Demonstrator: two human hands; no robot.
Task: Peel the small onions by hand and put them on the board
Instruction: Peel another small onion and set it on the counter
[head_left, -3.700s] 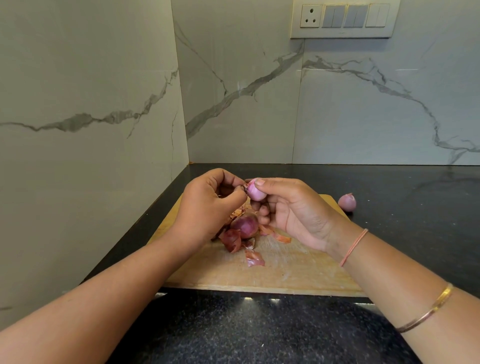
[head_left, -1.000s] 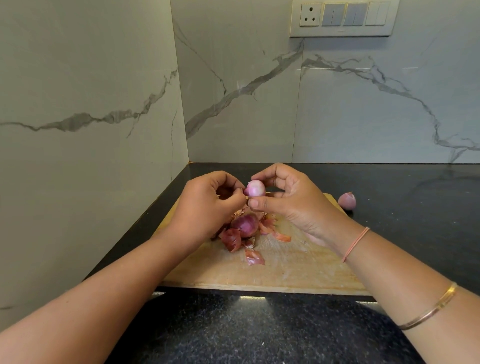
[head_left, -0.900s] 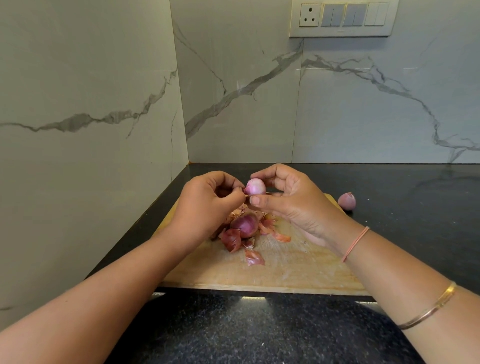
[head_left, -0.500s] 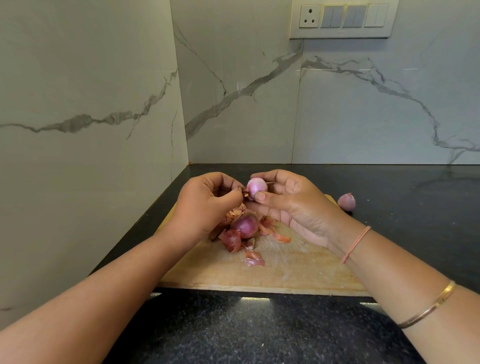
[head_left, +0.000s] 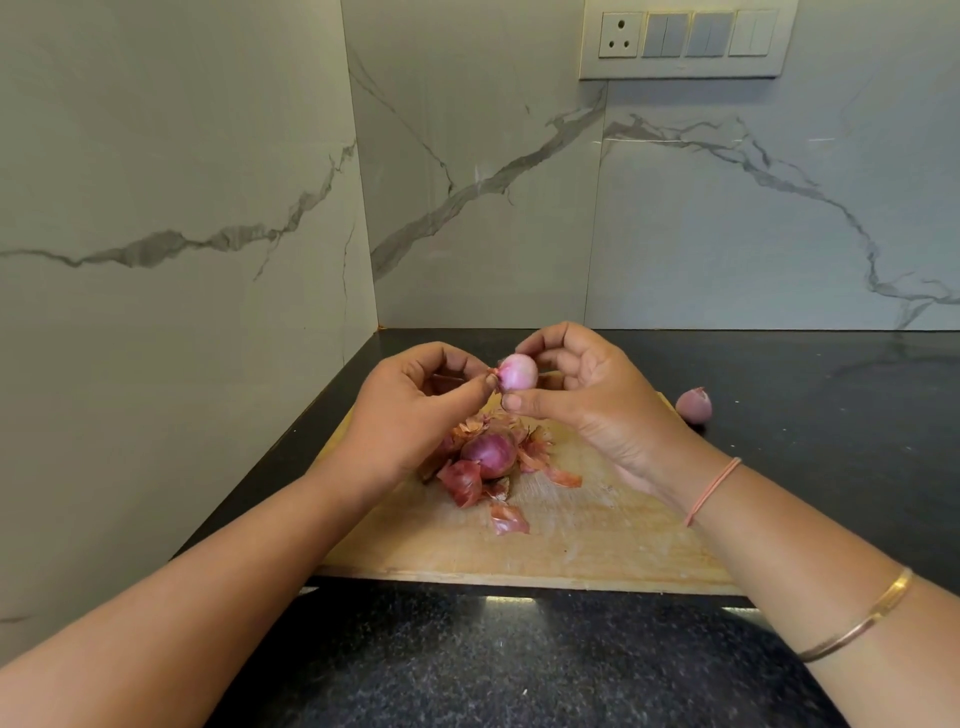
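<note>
A small pale pink onion (head_left: 518, 372) is held above the wooden board (head_left: 561, 540). My right hand (head_left: 587, 400) pinches it between thumb and fingers. My left hand (head_left: 410, 410) pinches a scrap of dry skin at the onion's left end. Below the hands, a darker purple onion (head_left: 489, 455) lies on the board among loose reddish peels (head_left: 511, 519). Another small onion (head_left: 694, 404) sits on the black counter just off the board's far right corner.
The board lies on a black speckled counter (head_left: 519, 665) in a corner of marble-patterned walls (head_left: 182, 234). A switch panel (head_left: 680, 39) is on the back wall. The counter stretches to the right of the board.
The hands have lifted the pale onion slightly, and the right fingers have shifted round it. The left hand keeps its pinch at the onion's end. The board's onion and peels have not moved.
</note>
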